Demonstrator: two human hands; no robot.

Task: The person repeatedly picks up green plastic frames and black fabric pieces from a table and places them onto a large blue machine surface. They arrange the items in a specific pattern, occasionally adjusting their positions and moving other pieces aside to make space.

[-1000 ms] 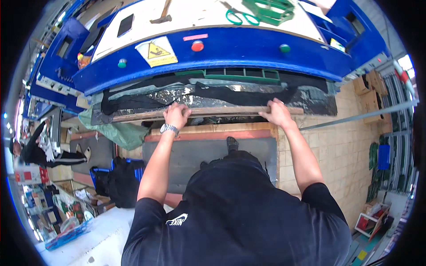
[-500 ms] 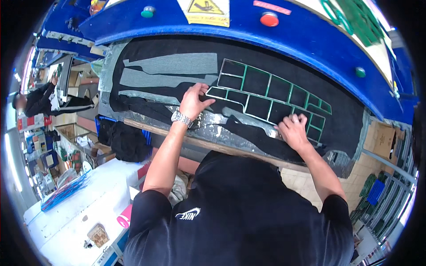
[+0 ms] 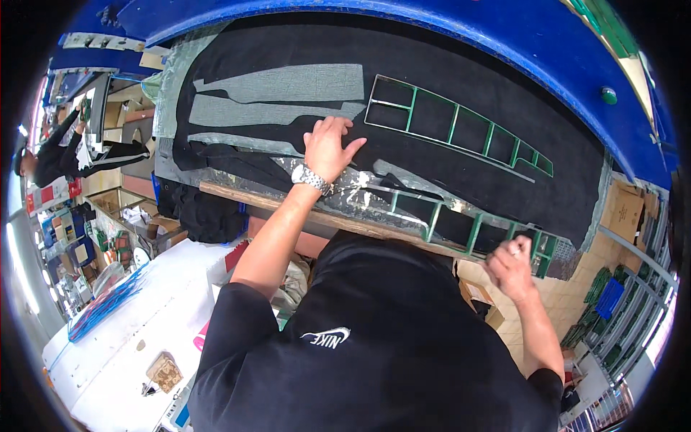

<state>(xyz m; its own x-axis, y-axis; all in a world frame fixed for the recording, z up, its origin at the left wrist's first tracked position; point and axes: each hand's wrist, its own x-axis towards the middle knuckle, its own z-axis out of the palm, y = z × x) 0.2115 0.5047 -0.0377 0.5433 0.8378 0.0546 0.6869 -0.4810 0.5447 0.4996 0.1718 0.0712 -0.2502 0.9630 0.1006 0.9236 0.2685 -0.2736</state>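
A wide black cloth (image 3: 568,137) covers the bench. On it, right of centre, lies a long green-edged metal cutting die (image 3: 453,124) divided into several cells. My right hand (image 3: 511,268) is closed on the right part of a second cutting die (image 3: 473,234), which is tilted over the bench's near edge; its fingers are slightly blurred. My left hand (image 3: 331,150) rests on the cloth with thumb and fingers apart, holding nothing. Beside it are long grey-green tapered shapes (image 3: 288,83) in the cloth.
A blue machine beam (image 3: 432,18) with a green button (image 3: 608,95) spans the far side. A wooden strip (image 3: 245,196) edges the bench. At left stand a white table (image 3: 173,288) and a dark cloth heap (image 3: 205,223). Another person (image 3: 54,165) is far left.
My right hand has drawn the nearer die away from the other, toward me and to the right, over the bench edge. The left hand stays on the cloth, and the view has tilted down.
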